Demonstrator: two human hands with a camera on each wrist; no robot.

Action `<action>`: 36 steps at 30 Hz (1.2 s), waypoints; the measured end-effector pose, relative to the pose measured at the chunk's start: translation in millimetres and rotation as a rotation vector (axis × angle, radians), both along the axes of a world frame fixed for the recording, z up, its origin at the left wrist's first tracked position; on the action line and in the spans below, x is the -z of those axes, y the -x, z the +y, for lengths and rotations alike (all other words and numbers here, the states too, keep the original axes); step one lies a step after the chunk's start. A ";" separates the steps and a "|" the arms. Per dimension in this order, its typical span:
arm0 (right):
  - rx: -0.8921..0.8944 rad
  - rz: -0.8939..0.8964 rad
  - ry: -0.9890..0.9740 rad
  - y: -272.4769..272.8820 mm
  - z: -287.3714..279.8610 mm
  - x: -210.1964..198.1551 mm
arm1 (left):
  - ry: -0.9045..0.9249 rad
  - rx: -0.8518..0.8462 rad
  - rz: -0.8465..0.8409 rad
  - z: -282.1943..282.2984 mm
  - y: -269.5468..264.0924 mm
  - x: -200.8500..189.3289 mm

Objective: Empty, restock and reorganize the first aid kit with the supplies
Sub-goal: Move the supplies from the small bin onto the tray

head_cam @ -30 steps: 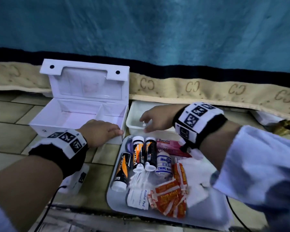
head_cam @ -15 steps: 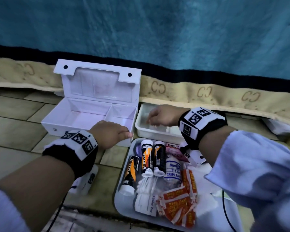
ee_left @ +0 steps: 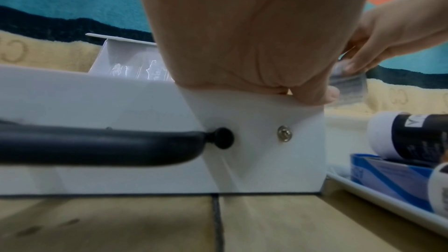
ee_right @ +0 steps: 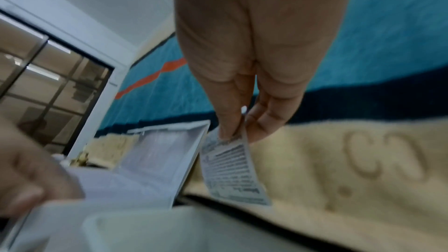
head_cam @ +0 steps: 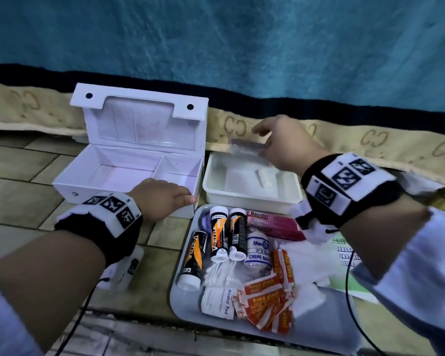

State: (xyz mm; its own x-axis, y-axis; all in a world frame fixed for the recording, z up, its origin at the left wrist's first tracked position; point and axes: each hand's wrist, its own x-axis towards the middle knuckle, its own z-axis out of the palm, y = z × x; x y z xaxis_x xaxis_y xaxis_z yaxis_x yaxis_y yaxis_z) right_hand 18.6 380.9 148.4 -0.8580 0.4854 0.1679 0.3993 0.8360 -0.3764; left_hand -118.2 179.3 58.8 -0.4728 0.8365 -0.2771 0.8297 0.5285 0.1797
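Right hand (head_cam: pixel 283 145) pinches a small printed packet (head_cam: pixel 246 147) between thumb and fingertips; the wrist view shows the packet (ee_right: pixel 232 168) hanging below the fingers (ee_right: pixel 230 120), black text on it, too blurred to read. Packet sits in the air above the far-left corner of the small white tray (head_cam: pixel 252 199), not touching it. One more small whitish item lies in that tray, directly below and just right of the pinch; can't tell what it is.

Left hand (head_cam: pixel 162 199) grips the front-right rim of the first aid kit (head_cam: pixel 123 176), fingers curled over the wall; the left wrist view shows the thumb (ee_left: pixel 312 93) pressed on the outer face above a metal stud. Kit is open, lid upright, both compartments bare; it stands left of the pinch and just beside the tray.

Supply tray (head_cam: pixel 185 299) lies below the right hand, nearer the person: three tubes (head_cam: pixel 220 235), Bacidin box (head_cam: pixel 272 222), crepe bandage (head_cam: pixel 258 250), cotton swabs, alcohol pad (head_cam: pixel 217 303), orange plasters (head_cam: pixel 267 301), gauze.
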 end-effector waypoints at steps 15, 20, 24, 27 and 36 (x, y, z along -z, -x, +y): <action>-0.078 -0.109 -0.275 -169.5 60.0 11.2 | 0.008 -0.020 0.012 0.8 -3.0 -1.1; -0.067 -0.106 -0.298 -186.7 66.9 46.6 | 0.018 -0.014 0.020 0.9 -4.7 -2.1; -0.143 -0.173 -0.230 -192.5 66.4 76.9 | 0.021 -0.010 0.035 0.5 -4.3 -1.5; -0.110 -0.222 -0.136 -193.5 68.8 80.0 | 0.014 -0.008 0.030 0.5 -4.1 -0.3; -0.111 -0.354 -0.014 -180.5 63.6 71.2 | -0.003 -0.025 0.008 0.3 -1.8 1.9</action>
